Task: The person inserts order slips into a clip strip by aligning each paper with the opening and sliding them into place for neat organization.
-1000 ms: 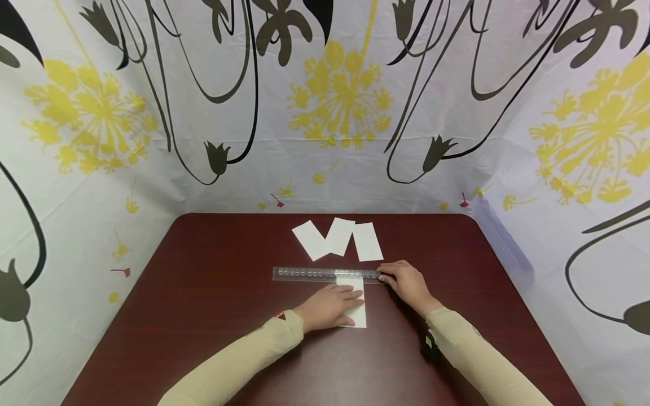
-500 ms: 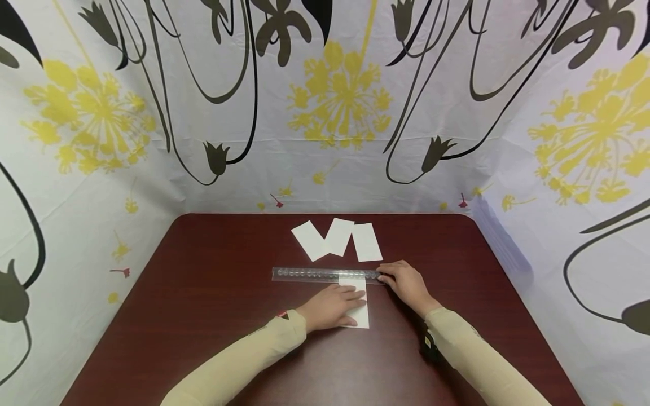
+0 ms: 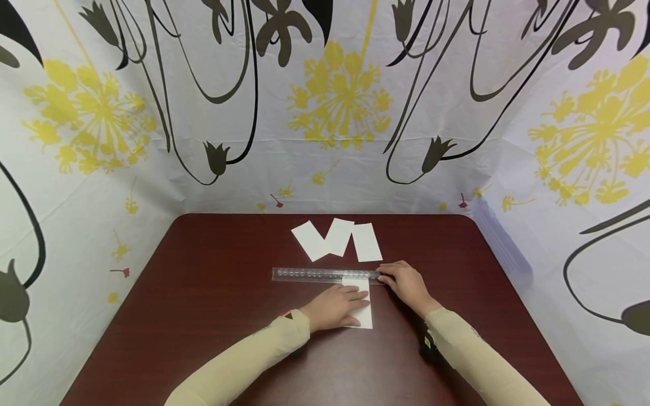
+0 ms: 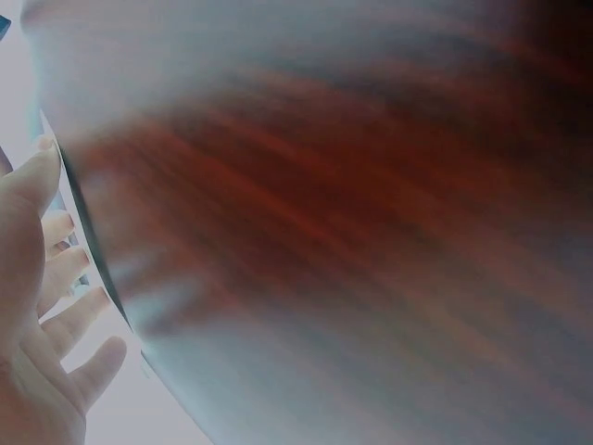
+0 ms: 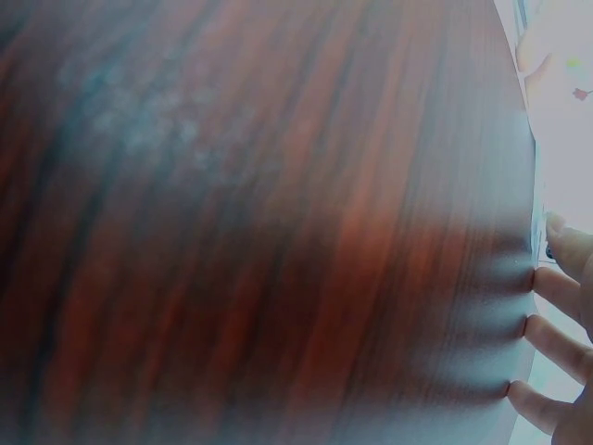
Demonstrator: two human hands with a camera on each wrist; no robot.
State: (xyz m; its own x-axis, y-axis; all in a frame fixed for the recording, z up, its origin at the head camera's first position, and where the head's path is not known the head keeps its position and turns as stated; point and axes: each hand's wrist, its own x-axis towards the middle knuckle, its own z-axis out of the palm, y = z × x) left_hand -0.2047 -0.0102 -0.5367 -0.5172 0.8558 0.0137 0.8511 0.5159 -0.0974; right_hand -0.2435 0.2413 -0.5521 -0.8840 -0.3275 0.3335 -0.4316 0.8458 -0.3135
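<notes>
In the head view my left hand [image 3: 335, 307] lies spread over a white paper card [image 3: 367, 316], its fingers extended and pressing on it. The card's far end meets a clear plastic ruler [image 3: 307, 274] that lies crosswise on the table and overlaps it in this view. At the ruler's right end, my right hand [image 3: 408, 285] holds it between thumb and fingers. The left wrist view catches the left hand's fingers [image 4: 69, 329] at the frame's edge. In the right wrist view, the right hand's fingertips [image 5: 530, 324] reach down to the table surface.
Beyond the ruler lie three more white cards, one tilted at left [image 3: 311, 241], one in the middle [image 3: 340, 237] and one at right [image 3: 368, 242]. The dark red wooden table [image 3: 228, 242] ends at a patterned cloth backdrop [image 3: 330, 180].
My left hand has slid the card a little to the right along the ruler. The right hand and the ruler have stayed in place.
</notes>
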